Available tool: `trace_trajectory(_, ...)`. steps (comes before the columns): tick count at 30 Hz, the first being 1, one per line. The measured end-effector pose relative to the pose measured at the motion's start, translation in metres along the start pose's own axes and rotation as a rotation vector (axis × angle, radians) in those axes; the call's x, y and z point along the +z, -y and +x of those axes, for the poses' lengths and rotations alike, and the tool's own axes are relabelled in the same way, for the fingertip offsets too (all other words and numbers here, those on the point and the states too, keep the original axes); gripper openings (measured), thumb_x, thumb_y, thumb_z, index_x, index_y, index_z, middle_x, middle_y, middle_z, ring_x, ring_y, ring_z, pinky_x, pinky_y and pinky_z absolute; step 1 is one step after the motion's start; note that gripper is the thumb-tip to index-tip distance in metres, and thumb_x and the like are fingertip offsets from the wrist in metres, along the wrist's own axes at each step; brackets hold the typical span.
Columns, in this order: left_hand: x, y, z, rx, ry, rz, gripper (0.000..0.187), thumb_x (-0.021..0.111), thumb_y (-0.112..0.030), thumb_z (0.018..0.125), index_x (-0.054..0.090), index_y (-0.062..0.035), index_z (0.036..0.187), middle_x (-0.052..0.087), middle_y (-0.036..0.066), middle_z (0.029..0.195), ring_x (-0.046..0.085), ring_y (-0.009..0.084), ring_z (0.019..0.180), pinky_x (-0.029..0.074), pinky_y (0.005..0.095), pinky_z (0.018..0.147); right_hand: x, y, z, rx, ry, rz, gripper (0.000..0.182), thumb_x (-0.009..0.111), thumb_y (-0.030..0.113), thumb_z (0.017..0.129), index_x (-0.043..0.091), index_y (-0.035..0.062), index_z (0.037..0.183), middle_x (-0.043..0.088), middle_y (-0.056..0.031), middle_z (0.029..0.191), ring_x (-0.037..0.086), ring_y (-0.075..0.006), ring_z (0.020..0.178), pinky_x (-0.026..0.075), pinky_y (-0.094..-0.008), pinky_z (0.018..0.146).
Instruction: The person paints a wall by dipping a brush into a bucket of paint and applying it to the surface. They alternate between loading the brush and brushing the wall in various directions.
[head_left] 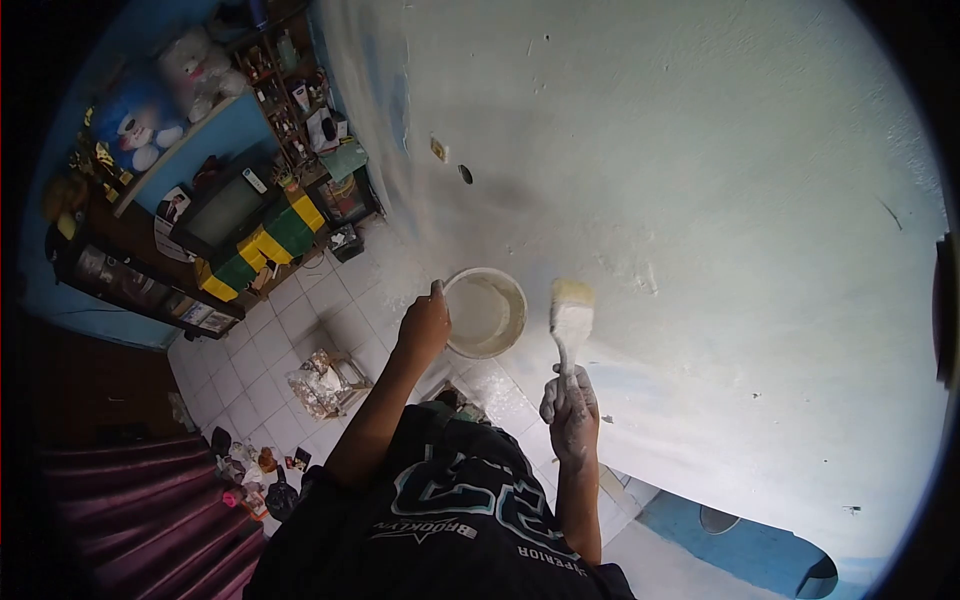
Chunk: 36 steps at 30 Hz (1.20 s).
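A round bucket (485, 313) with whitish liquid inside is held at its left rim by my left hand (426, 322), whose fingers are wrapped over the edge. My right hand (573, 418) grips the handle of a wide paintbrush (572, 318), which is coated in white and has its yellowish bristles pointing up. The brush is to the right of the bucket, apart from it, in front of the pale wall (700, 250). White residue covers the fingers of my right hand. Whether the bristles touch the wall, I cannot tell.
A splattered stool (330, 383) stands on the tiled floor (262, 345). At the left are a television (225, 212), shelves and plush toys (140, 125). A purple curtain (150, 510) hangs at the lower left, near a pile of small items (250, 470).
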<state>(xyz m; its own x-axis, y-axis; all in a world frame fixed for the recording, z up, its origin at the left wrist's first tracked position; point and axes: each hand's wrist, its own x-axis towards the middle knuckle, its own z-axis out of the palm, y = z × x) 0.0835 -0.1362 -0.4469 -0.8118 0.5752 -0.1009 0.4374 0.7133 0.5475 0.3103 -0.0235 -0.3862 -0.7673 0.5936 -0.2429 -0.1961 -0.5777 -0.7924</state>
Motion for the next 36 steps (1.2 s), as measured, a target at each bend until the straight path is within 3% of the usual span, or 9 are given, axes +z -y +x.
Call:
trace_trajectory(4, 0.010, 0.009, 0.004, 0.001, 0.010, -0.083, 0.035, 0.043, -0.005, 0.086, 0.040, 0.0052, 0.120, 0.062, 0.025, 0.076, 0.064, 0.0346, 0.062, 0.054, 0.0413, 0.061, 0.009, 0.007, 0.006, -0.095, -0.007, -0.035, 0.027, 0.047, 0.017, 0.093, 0.045, 0.0016, 0.115, 0.056, -0.0104, 0.084, 0.053, -0.0150, 0.062, 0.043, -0.0251, 0.054)
trace_trajectory(8, 0.004, 0.002, 0.004, -0.016, 0.048, -0.122, 0.035, 0.047, -0.007, 0.082, 0.043, 0.0044, 0.115, 0.062, 0.025, 0.078, 0.063, 0.0397, 0.076, 0.052, 0.0461, 0.068, 0.013, 0.038, 0.026, -0.289, -0.112, -0.232, 0.031, 0.048, 0.017, 0.093, 0.039, 0.0001, 0.118, 0.058, -0.0158, 0.093, 0.062, -0.0218, 0.074, 0.052, -0.0317, 0.065)
trace_trajectory(13, 0.001, -0.002, 0.006, 0.009, 0.043, -0.054, 0.033, 0.046, -0.007, 0.083, 0.043, 0.0044, 0.114, 0.062, 0.026, 0.078, 0.063, 0.0395, 0.076, 0.052, 0.0462, 0.068, 0.008, 0.076, 0.080, -0.454, -0.204, -0.394, 0.022, 0.042, 0.015, 0.095, 0.039, 0.0001, 0.112, 0.057, -0.0149, 0.088, 0.062, -0.0213, 0.072, 0.053, -0.0318, 0.064)
trace_trajectory(16, 0.006, 0.001, 0.005, 0.046, 0.038, -0.030, 0.032, 0.042, -0.006, 0.087, 0.040, 0.0032, 0.118, 0.061, 0.026, 0.075, 0.064, 0.0355, 0.062, 0.054, 0.0422, 0.062, -0.039, 0.034, 0.141, -0.467, -0.294, -0.390, 0.020, 0.042, 0.014, 0.095, 0.041, -0.0016, 0.109, 0.055, -0.0112, 0.082, 0.061, -0.0199, 0.063, 0.054, -0.0313, 0.058)
trace_trajectory(22, -0.003, -0.003, -0.003, 0.015, 0.069, -0.078, 0.026, 0.043, -0.006, 0.087, 0.043, 0.0028, 0.111, 0.061, 0.026, 0.076, 0.064, 0.0370, 0.066, 0.053, 0.0433, 0.064, -0.084, -0.074, 0.153, 0.089, -0.466, -0.125, 0.027, 0.044, 0.017, 0.093, 0.044, -0.0048, 0.109, 0.050, -0.0102, 0.084, 0.061, -0.0262, 0.068, 0.056, -0.0390, 0.065)
trace_trajectory(24, -0.006, -0.002, -0.004, -0.002, 0.105, -0.087, 0.024, 0.043, -0.005, 0.087, 0.043, 0.0030, 0.109, 0.061, 0.025, 0.075, 0.064, 0.0367, 0.067, 0.053, 0.0435, 0.064, -0.093, -0.072, 0.150, 0.090, -0.420, -0.127, 0.023, 0.043, 0.017, 0.093, 0.047, -0.0036, 0.102, 0.051, -0.0088, 0.080, 0.060, -0.0238, 0.066, 0.055, -0.0367, 0.062)
trace_trajectory(27, -0.001, 0.002, -0.006, 0.056, 0.058, -0.107, 0.023, 0.043, -0.005, 0.086, 0.044, 0.0044, 0.106, 0.062, 0.023, 0.069, 0.064, 0.0359, 0.063, 0.054, 0.0429, 0.063, -0.069, -0.013, 0.149, -0.012, -0.424, -0.261, 0.019, 0.042, 0.017, 0.093, 0.051, 0.0007, 0.094, 0.050, -0.0048, 0.070, 0.053, -0.0161, 0.057, 0.047, -0.0259, 0.050)
trace_trajectory(30, -0.003, -0.003, -0.006, 0.013, 0.118, -0.125, 0.023, 0.044, -0.006, 0.085, 0.044, 0.0049, 0.106, 0.062, 0.023, 0.068, 0.064, 0.0366, 0.064, 0.053, 0.0431, 0.063, -0.010, 0.077, 0.131, -0.118, -0.245, 0.118, 0.013, 0.040, 0.014, 0.094, 0.048, 0.0041, 0.090, 0.039, 0.0049, 0.060, 0.033, -0.0035, 0.044, 0.028, -0.0188, 0.038)
trace_trajectory(36, 0.005, -0.004, -0.003, 0.057, 0.110, -0.064, 0.024, 0.044, -0.008, 0.088, 0.044, 0.0026, 0.109, 0.062, 0.026, 0.079, 0.062, 0.0400, 0.080, 0.050, 0.0471, 0.073, 0.091, 0.172, 0.070, -0.515, -0.182, -0.159, 0.017, 0.043, 0.024, 0.095, 0.048, 0.0073, 0.093, 0.039, 0.0031, 0.058, 0.034, -0.0061, 0.041, 0.029, -0.0216, 0.038)
